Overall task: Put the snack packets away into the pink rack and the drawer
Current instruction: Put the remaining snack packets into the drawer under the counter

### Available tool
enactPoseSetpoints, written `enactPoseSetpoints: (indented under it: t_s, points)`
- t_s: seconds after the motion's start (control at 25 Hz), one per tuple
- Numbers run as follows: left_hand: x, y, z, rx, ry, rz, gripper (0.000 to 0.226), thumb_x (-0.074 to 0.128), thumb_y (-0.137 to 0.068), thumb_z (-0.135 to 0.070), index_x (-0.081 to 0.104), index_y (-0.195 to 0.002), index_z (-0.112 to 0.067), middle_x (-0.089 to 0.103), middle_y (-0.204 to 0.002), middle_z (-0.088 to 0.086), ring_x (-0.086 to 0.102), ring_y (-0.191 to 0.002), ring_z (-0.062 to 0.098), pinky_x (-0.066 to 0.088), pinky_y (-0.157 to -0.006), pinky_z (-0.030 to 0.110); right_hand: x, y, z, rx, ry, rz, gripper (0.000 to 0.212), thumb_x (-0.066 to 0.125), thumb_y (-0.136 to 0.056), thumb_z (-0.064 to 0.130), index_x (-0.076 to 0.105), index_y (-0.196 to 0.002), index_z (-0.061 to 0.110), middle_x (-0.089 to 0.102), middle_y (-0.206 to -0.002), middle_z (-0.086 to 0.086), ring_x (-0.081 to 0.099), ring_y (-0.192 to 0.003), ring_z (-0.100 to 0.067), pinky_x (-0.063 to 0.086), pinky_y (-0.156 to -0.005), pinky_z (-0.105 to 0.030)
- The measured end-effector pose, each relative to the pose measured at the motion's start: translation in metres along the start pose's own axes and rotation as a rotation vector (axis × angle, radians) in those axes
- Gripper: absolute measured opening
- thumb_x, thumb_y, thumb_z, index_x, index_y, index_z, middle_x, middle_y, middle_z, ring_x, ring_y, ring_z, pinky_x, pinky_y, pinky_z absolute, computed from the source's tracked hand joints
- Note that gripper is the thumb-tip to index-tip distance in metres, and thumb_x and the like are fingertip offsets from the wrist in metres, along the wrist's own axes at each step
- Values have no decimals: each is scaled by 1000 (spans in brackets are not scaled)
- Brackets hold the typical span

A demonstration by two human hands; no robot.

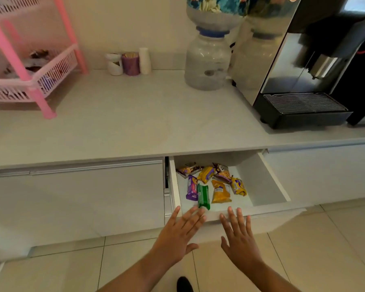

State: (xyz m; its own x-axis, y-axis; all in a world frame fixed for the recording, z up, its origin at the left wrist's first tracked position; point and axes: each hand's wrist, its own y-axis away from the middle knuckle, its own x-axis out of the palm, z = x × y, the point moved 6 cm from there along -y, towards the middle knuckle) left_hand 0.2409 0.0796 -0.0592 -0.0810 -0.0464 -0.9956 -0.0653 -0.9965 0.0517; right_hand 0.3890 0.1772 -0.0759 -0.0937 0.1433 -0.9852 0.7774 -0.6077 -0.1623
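Head view, drawer: the drawer [268, 182] stands pulled out from under the worktop [135, 114], white inside, its front panel nearest the camera.
Head view, left hand: the left hand [178, 231] is flat with fingers straight and spread, palm down, fingertips reaching the top edge of the drawer front near its left corner; it has hold of nothing.
Head view, right hand: the right hand [239, 232] is likewise flat, fingers straight and slightly fanned, tips at the drawer front's edge just right of the left hand; it grips nothing.
Head view, snack packets in drawer: a loose cluster of snack packets [211, 182] lies on the left half of the drawer floor, purple, yellow and orange ones overlapping.
Head view, green packet: a green packet [203, 196] lies nearest the front, just beyond the left fingertips.
Head view, orange packet: an orange packet [220, 191] lies just right of the green one.
Head view, pink rack: the pink rack [30, 81] stands at the far left of the worktop, its lower basket holding dark, blurred packets.
Head view, worktop items: 3 small containers [129, 63] stand by the wall, a clear water bottle stand [208, 60] to their right, and a black coffee machine [316, 70] at the far right.
Head view, floor: pale tiles [325, 249] below, with a dark shoe tip [184, 284] at the bottom edge.
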Motion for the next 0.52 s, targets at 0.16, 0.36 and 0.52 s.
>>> enactPoseSetpoints:
  t_s: [0.16, 0.36, 0.52]
  points:
    - [-7, -32, 24, -70, 47, 38, 95, 62, -67, -69, 30, -139, -16, 40, -146, 3, 40, -133, 22, 31, -106, 49, 2, -43, -4, -27, 13, 55, 106, 63, -71, 38, -7, -147, 15, -2, -156, -18, -15, -143, -31, 1, -112, -47]
    - [-15, -67, 51, -338, 143, 14, 94, 63, -71, -63, 27, -143, -14, 20, -153, 9, 18, -141, 27, 0, -117, 41, 2, -107, -6, -18, -20, 114, 125, 83, -52, 34, 7, -148, 13, 44, -141, -17, 33, -135, -36, 8, -112, -48]
    - [-5, -94, 80, -425, 27, 47, 89, 35, -92, -54, -35, -133, -15, -44, -137, 5, -43, -124, 24, -33, -101, 40, 5, -154, -16, -7, -15, 172, 95, 60, -81, 26, -10, -145, 21, 1, -156, -18, -10, -141, -36, -6, -113, -49]
